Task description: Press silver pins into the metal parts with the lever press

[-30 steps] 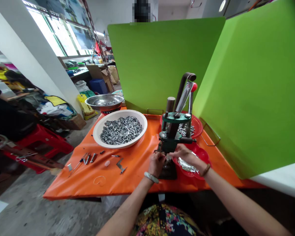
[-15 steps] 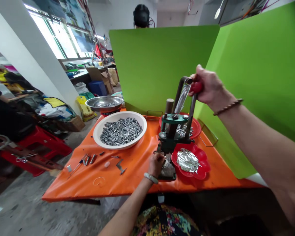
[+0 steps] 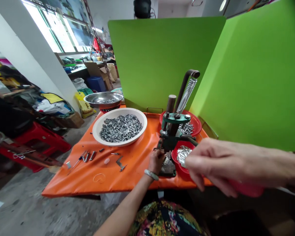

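Green press stands right of the white bowl, lever low in the curled right hand. The left hand bunches below, its hold hidden. One push looks nearly done; many metal bits remain.

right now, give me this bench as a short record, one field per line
left hand: fingers curled at the base of the hand press; anything pinched is too small to tell
right hand: over the low-slanting lever, red knob under the palm
white basin: many small grey metal parts
steel bowl: more metal pieces, behind the basin
near red dish: thin silvery pins, partly hidden by the right hand
surface: orange cover
screens: green panels
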### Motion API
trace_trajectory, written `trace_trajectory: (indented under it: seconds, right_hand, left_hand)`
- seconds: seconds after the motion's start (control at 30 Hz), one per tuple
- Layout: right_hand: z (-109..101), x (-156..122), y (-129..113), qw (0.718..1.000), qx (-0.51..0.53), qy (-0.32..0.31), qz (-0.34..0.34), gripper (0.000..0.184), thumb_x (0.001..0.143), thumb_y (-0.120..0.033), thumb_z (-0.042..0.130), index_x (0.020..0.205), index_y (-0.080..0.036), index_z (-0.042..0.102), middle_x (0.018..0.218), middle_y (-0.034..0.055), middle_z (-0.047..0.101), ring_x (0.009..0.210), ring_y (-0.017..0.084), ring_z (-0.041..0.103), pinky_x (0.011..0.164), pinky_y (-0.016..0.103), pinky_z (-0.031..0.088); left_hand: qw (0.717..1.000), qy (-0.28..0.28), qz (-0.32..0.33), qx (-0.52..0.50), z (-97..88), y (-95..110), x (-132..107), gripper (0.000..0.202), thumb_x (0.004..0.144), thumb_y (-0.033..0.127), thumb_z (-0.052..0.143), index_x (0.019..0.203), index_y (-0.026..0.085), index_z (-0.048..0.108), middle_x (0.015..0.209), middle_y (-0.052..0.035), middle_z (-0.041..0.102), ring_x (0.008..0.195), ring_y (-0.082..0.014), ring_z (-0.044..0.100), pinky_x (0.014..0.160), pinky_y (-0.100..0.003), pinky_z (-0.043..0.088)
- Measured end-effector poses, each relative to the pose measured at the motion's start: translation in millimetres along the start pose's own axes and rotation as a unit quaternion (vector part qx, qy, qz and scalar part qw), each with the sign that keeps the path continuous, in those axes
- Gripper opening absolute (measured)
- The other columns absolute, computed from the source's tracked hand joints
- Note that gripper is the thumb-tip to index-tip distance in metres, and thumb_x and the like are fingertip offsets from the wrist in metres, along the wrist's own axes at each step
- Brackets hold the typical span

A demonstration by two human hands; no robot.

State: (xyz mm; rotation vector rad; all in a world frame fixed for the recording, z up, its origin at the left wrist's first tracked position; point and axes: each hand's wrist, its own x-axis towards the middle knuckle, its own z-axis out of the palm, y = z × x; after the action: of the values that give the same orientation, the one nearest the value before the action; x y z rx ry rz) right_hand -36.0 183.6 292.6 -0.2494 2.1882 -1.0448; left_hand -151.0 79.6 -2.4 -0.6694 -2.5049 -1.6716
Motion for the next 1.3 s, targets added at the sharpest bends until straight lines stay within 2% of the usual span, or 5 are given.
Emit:
trace_trajectory:
  seconds: [0.2, 0.5, 0.93, 1.1, 1.3]
  right_hand:
    - [63.7, 15.6, 25.2, 0.952, -0.283, 0.100, -0.056, 0.019, 0.082, -0.027, 0.047, 0.072, -0.016, 0.059, 0.066, 0.0016, 0.057, 0.057, 0.008, 0.050, 0.051, 0.019, 0.033]
    - [116.7, 61.3, 99.5, 0.880, -0.370, 0.237, -0.179, 0.014, 0.077, -0.011, 0.045, 0.065, -0.016, 0.050, 0.058, 0.0006, 0.051, 0.054, 0.010, 0.042, 0.052, 0.025, 0.025]
    - [122.0, 159.7, 225.1, 0.758, -0.472, 0.352, -0.279, 0.020, 0.078, -0.018, 0.043, 0.094, -0.011, 0.053, 0.072, 0.0056, 0.051, 0.068, 0.015, 0.044, 0.063, 0.031, 0.026]
    - [127.0, 154.2, 218.4, 0.785, -0.456, 0.340, -0.247, 0.012, 0.078, -0.014, 0.042, 0.083, -0.015, 0.053, 0.068, 0.0041, 0.050, 0.066, 0.015, 0.043, 0.062, 0.030, 0.025]
    - [138.2, 104.5, 161.0, 0.857, -0.333, 0.294, -0.260, 0.013, 0.080, -0.014, 0.043, 0.070, -0.017, 0.050, 0.061, 0.0010, 0.052, 0.057, 0.011, 0.045, 0.054, 0.025, 0.026]
  left_hand:
    - [0.998, -0.031, -0.045, -0.015, 5.1, -18.3, 0.2, 0.034, 0.057, 0.019, 0.068, 0.090, 0.018, 0.058, 0.078, -0.0005, 0.053, 0.064, -0.0071, 0.045, 0.062, -0.020, 0.038]
    - [0.996, -0.057, -0.041, -0.049, 7.6, -27.4, 2.2, 0.031, 0.059, 0.024, 0.069, 0.087, 0.017, 0.058, 0.081, -0.0034, 0.056, 0.077, -0.0121, 0.050, 0.071, -0.025, 0.041]
    - [0.996, -0.064, -0.061, -0.017, 8.9, -23.7, -0.6, 0.032, 0.059, 0.021, 0.069, 0.088, 0.017, 0.057, 0.088, -0.0035, 0.055, 0.081, -0.0120, 0.049, 0.073, -0.025, 0.041]
    - [0.996, -0.061, -0.071, -0.003, 6.6, -17.1, -2.8, 0.034, 0.060, 0.020, 0.068, 0.092, 0.016, 0.056, 0.088, -0.0038, 0.057, 0.078, -0.0109, 0.049, 0.072, -0.024, 0.041]
    - [0.990, -0.119, -0.046, 0.055, -22.7, -7.6, 6.5, 0.028, 0.065, 0.018, 0.060, 0.093, 0.020, 0.059, 0.082, -0.0013, 0.059, 0.072, -0.0093, 0.050, 0.069, -0.022, 0.041]
